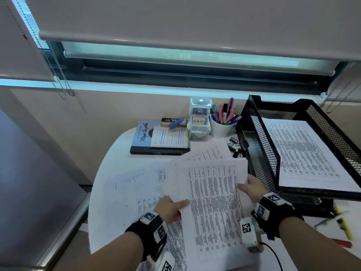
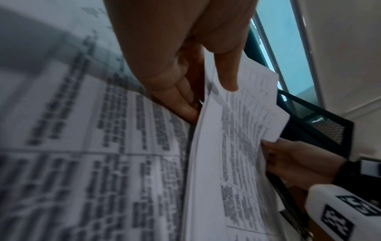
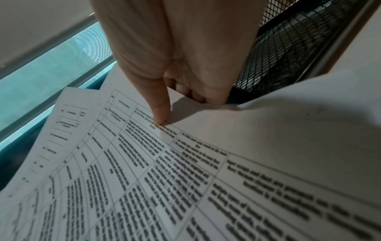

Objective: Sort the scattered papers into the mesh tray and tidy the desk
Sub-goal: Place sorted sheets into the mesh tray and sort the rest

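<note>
Papers [image 1: 213, 202], thin white sheets printed with dense tables, are held as a small fanned sheaf between both hands, just left of the mesh tray. The left hand [image 1: 172, 209] pinches the sheaf's left edge, thumb on top and fingers [image 2: 181, 104] curled beneath. The right hand [image 1: 252, 187] grips the right edge near the top corner, thumb [image 3: 160, 112] pressed flat on the printed face and the other fingers tucked under. Both wrists wear black straps carrying white blocks with square black-and-white markers.

Under and left of the sheaf, more printed sheets [image 1: 140, 192] lie overlapping and askew on the worktop [image 1: 117, 153], which is white, smooth and rounded at its far left edge.

The tray [image 1: 259, 149] is black metal mesh, rectangular and tiered, standing just right of the held sheaf; its upper tier already carries a flat printed page [image 1: 304, 151]. Its near left corner rises close to the right hand.

Black binder clips [image 1: 233, 143] lie between the loose sheets and the tray. Behind them stands a white cup [image 1: 222, 128] of coloured pens, beside a stack of small clear plastic drawers [image 1: 200, 118]. Further left, a grey-blue book [image 1: 142, 135] lies flat, with a striped sheet pad [image 1: 170, 138] and a blue stapler [image 1: 177, 123] on top. Right of the tray, a yellow pen [image 1: 345, 225] and a red one [image 1: 342, 242] lie on the worktop.
</note>
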`<state>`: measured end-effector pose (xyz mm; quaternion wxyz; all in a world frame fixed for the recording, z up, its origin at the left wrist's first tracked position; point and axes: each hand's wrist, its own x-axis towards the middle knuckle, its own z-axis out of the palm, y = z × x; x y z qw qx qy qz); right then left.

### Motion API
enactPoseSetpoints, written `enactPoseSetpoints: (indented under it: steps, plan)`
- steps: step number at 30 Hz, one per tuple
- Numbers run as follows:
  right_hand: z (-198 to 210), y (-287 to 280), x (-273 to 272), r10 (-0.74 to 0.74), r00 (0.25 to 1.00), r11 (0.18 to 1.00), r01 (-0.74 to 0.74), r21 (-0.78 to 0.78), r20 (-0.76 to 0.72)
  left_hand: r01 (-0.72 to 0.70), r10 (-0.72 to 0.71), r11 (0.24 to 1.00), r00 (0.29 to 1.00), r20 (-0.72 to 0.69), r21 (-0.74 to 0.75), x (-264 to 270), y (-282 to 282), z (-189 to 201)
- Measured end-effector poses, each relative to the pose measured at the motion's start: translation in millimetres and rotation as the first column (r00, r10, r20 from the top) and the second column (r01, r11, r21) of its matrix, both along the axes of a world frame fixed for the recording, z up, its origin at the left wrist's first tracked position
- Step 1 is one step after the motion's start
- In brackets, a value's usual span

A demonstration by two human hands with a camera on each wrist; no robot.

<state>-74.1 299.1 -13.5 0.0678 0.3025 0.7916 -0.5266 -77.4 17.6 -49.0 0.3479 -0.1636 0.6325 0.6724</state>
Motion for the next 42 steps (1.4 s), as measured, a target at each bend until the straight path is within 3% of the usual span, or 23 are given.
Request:
enactPoseSetpoints:
  steps: [5,8,10,12,14,16,19,23,27,36,42]
  plan:
    - [1,-2,3,-0.051,0.995,0.992,0.041,-0.118,-0.087,-0.076,0.043,0.983,0.980,-0.192,-0.167,-14,3,11]
    - [7,-12,8,0.094,0.995,0.995,-0.095,-0.030,-0.022,-0.111,0.042,0.967,0.957,-0.286,-0.228,-25,-11,18]
    - [10,-19,9,0.144,0.990,0.987,-0.144,-0.067,0.005,-0.099,0.015,0.962,0.949,-0.314,-0.254,-29,-22,23]
    - [15,-28,8,0.108,0.994,0.965,-0.108,-0.238,-0.017,-0.116,0.054,0.975,0.952,-0.301,-0.190,-33,-31,31]
    - [24,-38,7,0.048,0.996,0.879,-0.076,-0.470,-0.072,-0.151,0.125,0.985,0.959,-0.253,-0.085,-37,-38,39]
    - [37,-47,7,0.057,0.987,0.824,-0.131,-0.551,-0.149,-0.160,0.151,0.987,0.955,-0.256,-0.014,-40,-42,51]
    - [58,-54,12,-0.021,0.957,0.837,-0.142,-0.528,-0.289,-0.175,0.187,0.982,0.915,-0.357,0.065,-42,-46,78]
    - [88,-60,26,-0.162,0.849,0.870,-0.117,-0.478,-0.503,-0.195,0.274,0.959,0.820,-0.502,0.204,-34,-46,118]
    - [108,-67,42,-0.157,0.786,0.905,-0.127,-0.405,-0.598,-0.183,0.296,0.951,0.770,-0.565,0.248,-25,-41,137]
    - [91,-83,38,-0.037,0.854,0.943,-0.142,-0.302,-0.518,-0.200,0.253,0.967,0.780,-0.573,0.154,-18,-35,124]
    - [101,-85,35,-0.085,0.827,0.951,-0.099,-0.294,-0.556,-0.231,0.285,0.958,0.755,-0.590,0.167,-15,-36,130]
